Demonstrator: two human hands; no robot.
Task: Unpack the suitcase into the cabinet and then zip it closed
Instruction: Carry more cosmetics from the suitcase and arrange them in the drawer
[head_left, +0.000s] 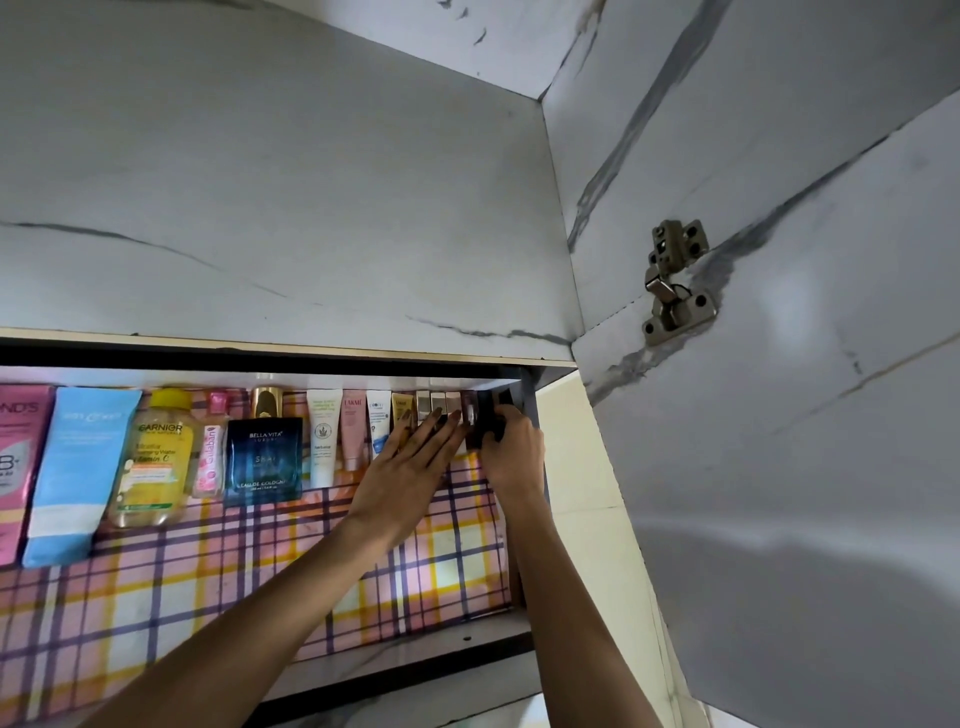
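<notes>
Both my hands reach into the cabinet shelf (260, 561), which is lined with pink and yellow checked paper. My left hand (415, 467) lies flat with straight fingers against a row of small upright boxes (439, 402) at the back right. My right hand (511, 452) grips a small dark box (485, 415) at the right end of that row, next to the cabinet's side wall. The suitcase is out of view.
Toiletries line the back of the shelf: a pink tube (21, 462), a blue tube (78, 467), a yellow Garnier bottle (156, 457), a dark blue cologne box (264, 460), several small tubes (324, 436). The open marble-pattern door (779, 415) with a hinge (675, 280) stands at right.
</notes>
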